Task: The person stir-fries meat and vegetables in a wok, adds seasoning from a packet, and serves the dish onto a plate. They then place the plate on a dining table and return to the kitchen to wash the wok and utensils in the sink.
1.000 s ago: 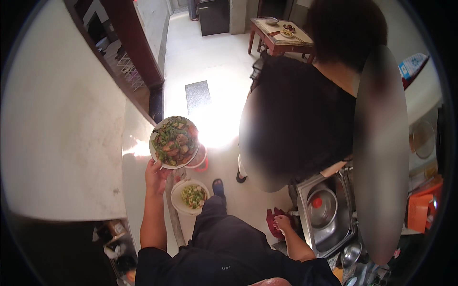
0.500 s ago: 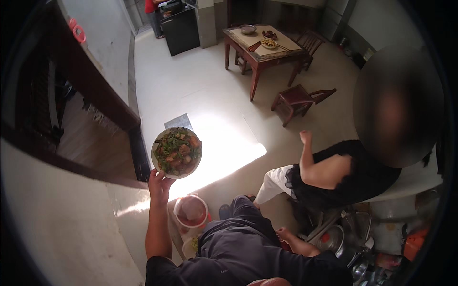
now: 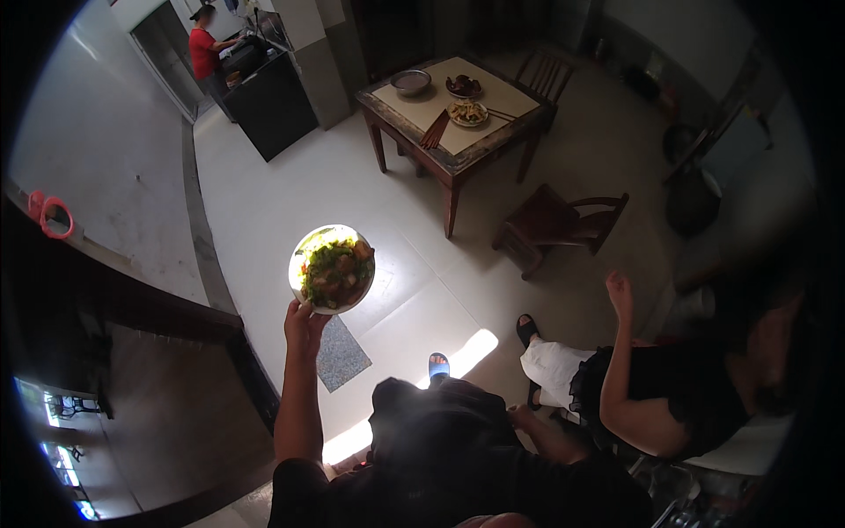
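Observation:
My left hand (image 3: 305, 326) is closed on the near rim of a round white plate (image 3: 297, 278), held out over the floor. Chunks of cooked food with chopped greens (image 3: 336, 271) fill the plate, and sunlight falls on its far left part. Low beside my waist is my right hand (image 3: 521, 415), its fingers curled in. Shadow hides whatever those fingers may hold.
Ahead stands a wooden table (image 3: 405, 128) bearing a metal bowl (image 3: 410, 83), dishes and chopsticks. A small wooden chair (image 3: 546, 220) is nearer. One person (image 3: 669, 387) stays close on my right; another in red (image 3: 204, 53) stands at a black counter (image 3: 273, 106). A doorway opens left.
I have moved forward with the plate; the table and chair look nearer. The bucket by my legs has left view, and the person in red shows more fully. The person on my right has raised a hand.

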Demonstrator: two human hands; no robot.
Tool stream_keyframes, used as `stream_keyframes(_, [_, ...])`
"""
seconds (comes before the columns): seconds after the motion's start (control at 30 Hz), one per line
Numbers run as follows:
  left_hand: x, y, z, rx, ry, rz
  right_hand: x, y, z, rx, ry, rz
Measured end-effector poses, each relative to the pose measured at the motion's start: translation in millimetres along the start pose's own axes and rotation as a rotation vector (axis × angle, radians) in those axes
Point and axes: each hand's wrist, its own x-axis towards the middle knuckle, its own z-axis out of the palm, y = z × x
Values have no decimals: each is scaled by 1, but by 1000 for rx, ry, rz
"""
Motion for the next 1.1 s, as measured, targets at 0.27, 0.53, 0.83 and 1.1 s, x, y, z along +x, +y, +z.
stream_keyframes(0.27, [271, -1, 51, -104, 52, -125, 131, -240, -30, 231, 61, -41])
stream_keyframes(0.53, [493, -37, 91, 7, -78, -300, 203, -311, 20, 188, 28, 78])
stream_keyframes(0.83, [663, -108, 133, 109, -106, -466, 225, -446, 20, 398, 150, 200])
stream_keyframes(1.1, [731, -139, 169, 163, -109, -578, 228, -486, 16, 617, 310, 256])
